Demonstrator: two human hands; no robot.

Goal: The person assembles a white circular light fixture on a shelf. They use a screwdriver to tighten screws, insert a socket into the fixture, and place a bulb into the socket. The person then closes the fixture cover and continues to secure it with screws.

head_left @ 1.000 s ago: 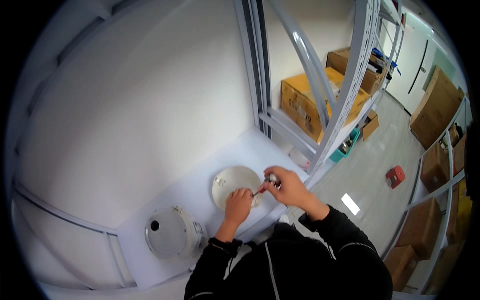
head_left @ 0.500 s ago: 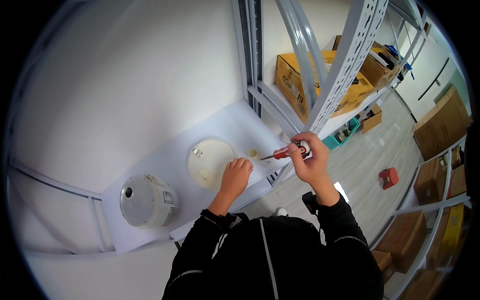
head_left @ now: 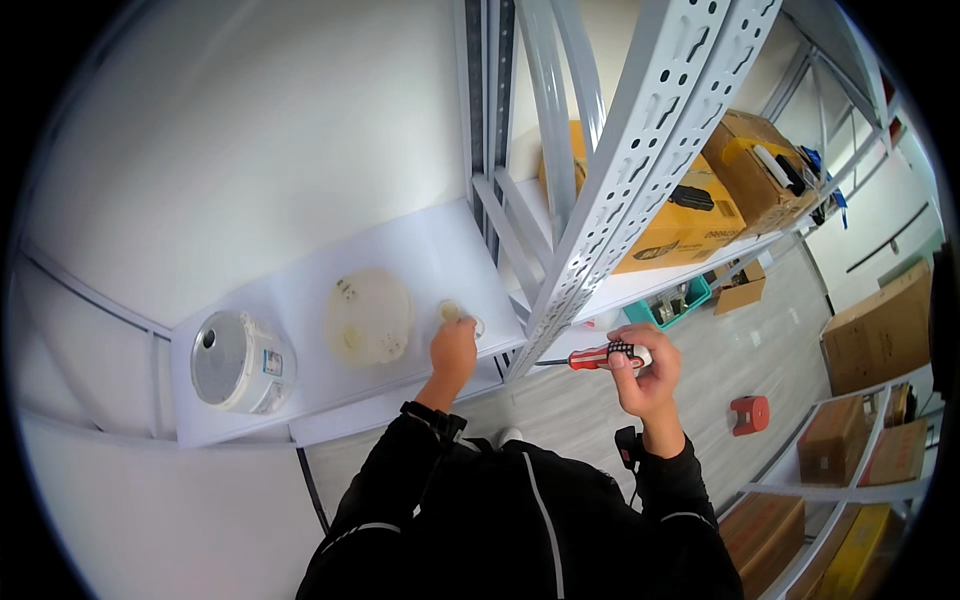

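My right hand (head_left: pixel 648 372) is wrapped round the red and white handle of a screwdriver (head_left: pixel 590 358), held out over the floor beyond the shelf's edge with its shaft pointing left. Over the white shelf board (head_left: pixel 300 290), my left hand (head_left: pixel 455 352) has its fingers curled down beside a small round cream piece (head_left: pixel 447 310); what they pinch, if anything, I cannot make out. Left of that hand lies a flat, round cream lid (head_left: pixel 372 315) with a small metal fitting near its upper edge. A white bucket-shaped container (head_left: pixel 240 362) with a dark hole in its top stands further left.
A perforated grey shelf post (head_left: pixel 640 170) rises between my hands. Behind it are a yellow box (head_left: pixel 690 215) and an open cardboard box (head_left: pixel 765 170). Below sit a teal bin (head_left: pixel 672 302) and, on the floor, a red stool (head_left: pixel 750 415). Boxes fill shelving at the right.
My view has shifted, so the shelf and its things appear further left. My left hand has come closer to the small round piece. The screwdriver stays in my right hand, now further from the shelf board.
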